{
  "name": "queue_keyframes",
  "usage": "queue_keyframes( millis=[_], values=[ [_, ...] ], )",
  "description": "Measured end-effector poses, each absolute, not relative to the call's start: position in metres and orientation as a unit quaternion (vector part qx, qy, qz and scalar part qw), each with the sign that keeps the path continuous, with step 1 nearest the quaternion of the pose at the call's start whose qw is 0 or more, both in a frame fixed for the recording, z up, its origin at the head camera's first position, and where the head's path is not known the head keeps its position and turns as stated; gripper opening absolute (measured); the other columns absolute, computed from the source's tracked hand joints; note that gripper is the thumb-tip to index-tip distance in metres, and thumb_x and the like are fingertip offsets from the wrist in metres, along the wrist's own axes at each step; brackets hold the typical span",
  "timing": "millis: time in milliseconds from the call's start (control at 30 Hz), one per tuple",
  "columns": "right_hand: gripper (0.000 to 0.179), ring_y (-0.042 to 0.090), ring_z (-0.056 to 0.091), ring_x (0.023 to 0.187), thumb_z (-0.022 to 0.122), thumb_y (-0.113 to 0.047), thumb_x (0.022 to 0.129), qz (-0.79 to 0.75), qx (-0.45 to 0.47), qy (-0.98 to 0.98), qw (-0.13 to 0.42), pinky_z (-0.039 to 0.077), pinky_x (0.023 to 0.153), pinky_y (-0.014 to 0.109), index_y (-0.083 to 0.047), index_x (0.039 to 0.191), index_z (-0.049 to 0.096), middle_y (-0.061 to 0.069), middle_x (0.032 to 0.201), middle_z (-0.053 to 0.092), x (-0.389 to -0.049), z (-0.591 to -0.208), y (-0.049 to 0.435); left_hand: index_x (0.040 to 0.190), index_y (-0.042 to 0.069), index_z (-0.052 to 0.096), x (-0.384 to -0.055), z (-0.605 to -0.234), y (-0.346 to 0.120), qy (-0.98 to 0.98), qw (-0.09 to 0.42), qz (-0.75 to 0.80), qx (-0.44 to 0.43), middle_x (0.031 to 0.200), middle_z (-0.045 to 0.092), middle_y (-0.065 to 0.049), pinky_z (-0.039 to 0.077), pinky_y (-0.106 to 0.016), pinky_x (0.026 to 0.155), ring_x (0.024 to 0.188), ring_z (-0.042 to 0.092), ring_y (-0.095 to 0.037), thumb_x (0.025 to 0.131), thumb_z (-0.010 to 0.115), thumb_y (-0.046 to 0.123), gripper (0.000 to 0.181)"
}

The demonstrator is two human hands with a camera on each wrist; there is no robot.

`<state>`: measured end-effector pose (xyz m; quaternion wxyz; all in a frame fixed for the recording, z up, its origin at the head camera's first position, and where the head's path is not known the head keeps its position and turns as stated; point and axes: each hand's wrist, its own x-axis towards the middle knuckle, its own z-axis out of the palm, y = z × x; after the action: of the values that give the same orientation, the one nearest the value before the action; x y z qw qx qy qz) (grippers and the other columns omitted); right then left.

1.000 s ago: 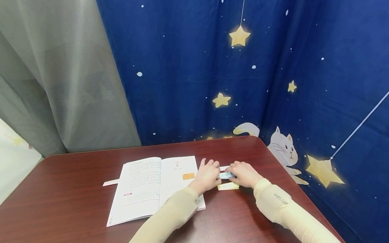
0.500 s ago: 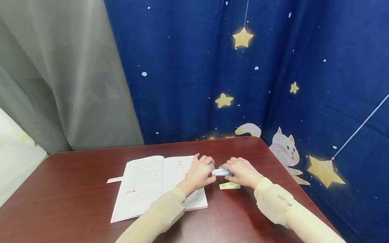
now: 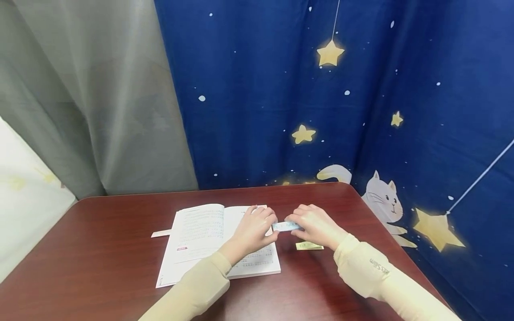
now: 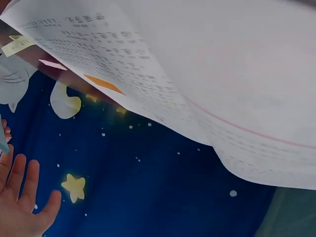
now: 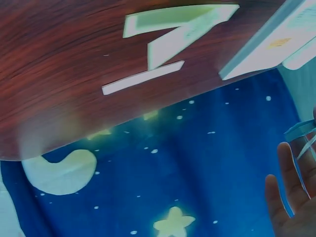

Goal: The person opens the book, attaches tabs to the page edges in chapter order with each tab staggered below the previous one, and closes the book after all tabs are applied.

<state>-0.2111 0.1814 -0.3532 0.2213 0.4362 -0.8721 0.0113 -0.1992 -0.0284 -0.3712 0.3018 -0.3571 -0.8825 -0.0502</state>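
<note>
Between my two hands is a blue printed paper strip (image 3: 285,226), lifted over the table near the right edge of the open book (image 3: 201,232). My left hand (image 3: 253,227) pinches its left end, thumb below and fingers above, while reaching across the right page. At the other end, my right hand (image 3: 315,224) pinches the strip. In the right wrist view two layers of the blue paper (image 5: 300,130) show beside the fingers. A folded yellow-green paper strip (image 3: 309,246) lies on the table below my right hand.
A narrow pink strip (image 5: 143,78) lies beyond the yellow-green one. On the book's right page is an orange rectangle (image 4: 104,85). A white strip (image 3: 161,233) sticks out from the book's left side. Behind the brown table (image 3: 112,249) hang grey and blue star-patterned curtains (image 3: 257,89).
Both hands have lifted the blue strip off its place by the yellow-green strip and moved it left toward the book. More of the strip shows between them. The head view has shifted slightly.
</note>
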Motion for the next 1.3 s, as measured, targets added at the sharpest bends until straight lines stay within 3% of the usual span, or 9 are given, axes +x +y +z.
queue_keyframes(
  millis=[100, 433, 767, 1000, 1300],
  values=[
    [0.024, 0.010, 0.052, 0.074, 0.074, -0.022, 0.071, 0.013, 0.441, -0.868, 0.227, 0.044, 0.066, 0.028, -0.019, 0.094, 0.068, -0.008, 0.079, 0.061, -0.209, -0.353, 0.176, 0.083, 0.018, 0.059, -0.196, -0.371, -0.035, -0.884, 0.300, -0.042, -0.355, 0.086, 0.059, 0.006, 0.043, -0.038, 0.086, 0.085, 0.056, -0.014, 0.077, 0.065, 0.035, 0.020],
    [0.028, 0.010, 0.053, 0.077, 0.075, -0.025, 0.071, 0.018, 0.463, -0.854, 0.236, 0.045, 0.069, 0.028, -0.018, 0.097, 0.068, -0.008, 0.082, 0.062, -0.205, -0.352, 0.162, 0.088, 0.018, 0.060, -0.187, -0.377, -0.053, -0.887, 0.295, -0.079, -0.346, 0.086, 0.058, 0.007, 0.042, -0.038, 0.088, 0.086, 0.056, -0.013, 0.076, 0.069, 0.035, 0.022],
    [0.033, 0.010, 0.056, 0.081, 0.074, -0.035, 0.073, 0.027, 0.445, -0.866, 0.227, 0.046, 0.068, 0.027, -0.019, 0.101, 0.068, -0.007, 0.088, 0.066, -0.204, -0.341, 0.158, 0.083, 0.017, 0.061, -0.183, -0.374, -0.074, -0.879, 0.320, -0.116, -0.335, 0.086, 0.059, 0.006, 0.043, -0.038, 0.085, 0.083, 0.056, -0.014, 0.071, 0.073, 0.029, 0.021],
    [0.031, 0.010, 0.056, 0.082, 0.071, -0.038, 0.075, 0.045, 0.444, -0.868, 0.216, 0.047, 0.070, 0.027, -0.019, 0.100, 0.069, -0.006, 0.089, 0.066, -0.205, -0.338, 0.159, 0.087, 0.016, 0.063, -0.183, -0.378, -0.082, -0.880, 0.307, -0.162, -0.323, 0.089, 0.061, 0.005, 0.042, -0.038, 0.086, 0.086, 0.056, -0.015, 0.074, 0.072, 0.026, 0.019],
    [0.025, 0.011, 0.055, 0.078, 0.071, -0.034, 0.076, 0.056, 0.456, -0.850, 0.257, 0.046, 0.067, 0.027, -0.018, 0.095, 0.069, -0.006, 0.086, 0.065, -0.205, -0.332, 0.159, 0.088, 0.016, 0.063, -0.182, -0.382, -0.083, -0.865, 0.325, -0.216, -0.317, 0.095, 0.061, 0.002, 0.041, -0.039, 0.086, 0.092, 0.054, -0.017, 0.072, 0.075, 0.024, 0.022]
  ],
)
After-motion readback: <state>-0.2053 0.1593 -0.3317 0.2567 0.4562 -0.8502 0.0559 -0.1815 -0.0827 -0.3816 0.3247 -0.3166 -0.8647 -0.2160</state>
